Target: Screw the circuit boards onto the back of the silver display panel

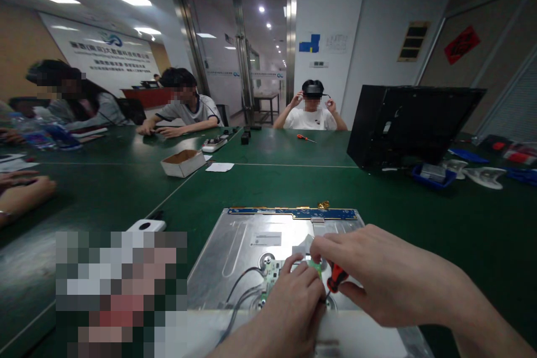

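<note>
A flat metal display panel (235,235) lies on the table in front of me, with a blue circuit strip (293,213) along its far edge. Over a green circuit board (272,272) on the panel, my left hand (298,291) curls its fingers and presses on it, covering much of the board. My right hand (356,268) is closed around a red and black screwdriver (337,278), close beside the left fingers. The tip is mostly hidden by my hands. Grey and black cables (241,302) run from the board's left side.
A black monitor-like casing (413,123) stands at the right, by a blue tray (434,175). An open cardboard box (183,164) sits ahead left. Another screwdriver (306,138) lies across the table. Several people sit around; one person's hand (27,193) rests at far left.
</note>
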Demonstrator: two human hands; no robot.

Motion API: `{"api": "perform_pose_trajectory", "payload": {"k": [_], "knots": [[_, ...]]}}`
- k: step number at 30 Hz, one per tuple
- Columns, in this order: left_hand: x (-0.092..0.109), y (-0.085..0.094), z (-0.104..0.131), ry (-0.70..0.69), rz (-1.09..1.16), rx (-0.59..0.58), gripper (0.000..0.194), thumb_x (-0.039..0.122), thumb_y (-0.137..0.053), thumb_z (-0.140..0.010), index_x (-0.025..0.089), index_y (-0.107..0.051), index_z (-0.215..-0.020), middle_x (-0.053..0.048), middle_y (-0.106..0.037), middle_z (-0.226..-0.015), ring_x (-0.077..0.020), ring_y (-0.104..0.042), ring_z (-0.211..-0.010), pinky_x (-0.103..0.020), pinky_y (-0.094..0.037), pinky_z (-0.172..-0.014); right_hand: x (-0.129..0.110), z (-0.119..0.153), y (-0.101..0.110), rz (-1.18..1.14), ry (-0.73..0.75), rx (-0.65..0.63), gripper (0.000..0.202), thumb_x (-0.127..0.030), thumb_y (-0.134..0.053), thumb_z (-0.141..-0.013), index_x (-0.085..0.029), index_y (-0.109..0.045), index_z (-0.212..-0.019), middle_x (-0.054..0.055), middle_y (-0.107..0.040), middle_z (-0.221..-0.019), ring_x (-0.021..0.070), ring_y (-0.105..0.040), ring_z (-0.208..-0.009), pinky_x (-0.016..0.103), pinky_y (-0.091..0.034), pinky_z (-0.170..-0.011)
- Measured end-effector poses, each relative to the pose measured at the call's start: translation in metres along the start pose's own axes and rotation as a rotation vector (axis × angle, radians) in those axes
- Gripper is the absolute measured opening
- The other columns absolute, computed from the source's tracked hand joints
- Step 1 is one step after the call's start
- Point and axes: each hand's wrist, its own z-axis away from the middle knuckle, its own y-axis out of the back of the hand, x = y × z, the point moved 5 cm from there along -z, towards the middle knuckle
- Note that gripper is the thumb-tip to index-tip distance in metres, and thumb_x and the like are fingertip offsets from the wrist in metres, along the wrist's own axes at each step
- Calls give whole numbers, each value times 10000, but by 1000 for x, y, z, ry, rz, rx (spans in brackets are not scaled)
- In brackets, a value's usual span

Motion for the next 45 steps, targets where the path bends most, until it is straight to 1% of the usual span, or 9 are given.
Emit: {"api": "perform_pose_trajectory", "payload": {"k": [6,10,14,21,25,30,34,38,45], "knots": [[2,4,-1,11,32,9,228,167,-537,-816,226,-590,-1030,-39,-631,-1051,-236,-540,-1048,-462,-239,-1083,4,-5,-1,16,-127,71,169,-277,-604,-871,-253,-565,-1035,4,-692,-881,215,-654,-770,288,-395,-578],[1,2,0,-2,24,24,122,173,-536,-826,213,-611,-914,-41,-647,-1067,-243,-551,-1038,-476,-223,-1088,4,-8,-1,109,-137,70,167,-394,-515,-936,-255,-589,-992,9,-702,-798,232,-655,-680,287,-324,-506],[1,1,0,-4,26,17,172,175,-523,-836,208,-603,-985,-58,-639,-1102,-247,-543,-1056,-476,-237,-1081,5,-8,-2,127,-118,63,93,-302,-517,-927,-248,-577,-973,3,-692,-779,207,-636,-644,272,-289,-488],[-1,-2,0,-21,-57,-9,159,199,-536,-839,205,-594,-987,-75,-635,-1020,-261,-549,-1038,-489,-265,-1066,0,-1,1,-8,8,48,112,-175,-531,-841,-212,-518,-946,7,-652,-860,161,-582,-696,269,-355,-555],[1,0,0,-35,-60,-6,168,207,-530,-849,207,-588,-1006,-75,-628,-1043,-264,-535,-1074,-483,-256,-1073,-3,1,1,-30,24,34,116,-209,-567,-835,-222,-531,-944,-3,-653,-865,162,-583,-717,269,-370,-569],[2,4,-1,-8,14,29,232,160,-529,-814,222,-585,-1031,-48,-628,-1042,-243,-544,-1030,-473,-246,-1074,2,-3,1,70,-122,90,102,-284,-610,-856,-265,-610,-957,-14,-692,-815,187,-632,-697,272,-323,-534],[1,3,0,-8,38,49,99,169,-538,-795,201,-592,-872,-47,-643,-992,-240,-557,-984,-475,-228,-1075,5,-6,1,152,-125,128,180,-393,-521,-924,-275,-655,-905,-6,-695,-708,198,-632,-610,273,-256,-490],[0,-1,1,-15,22,15,94,182,-544,-798,195,-592,-877,-47,-641,-963,-230,-562,-966,-456,-239,-1073,8,-7,-1,201,-144,122,137,-288,-523,-900,-250,-636,-832,-4,-678,-671,187,-606,-562,278,-215,-472],[0,0,1,-14,-29,4,163,219,-516,-863,210,-598,-1003,-62,-634,-1056,-241,-539,-1068,-460,-249,-1077,-3,2,1,16,-11,40,118,-166,-552,-824,-225,-538,-925,-12,-655,-844,153,-575,-682,268,-318,-534]]}}
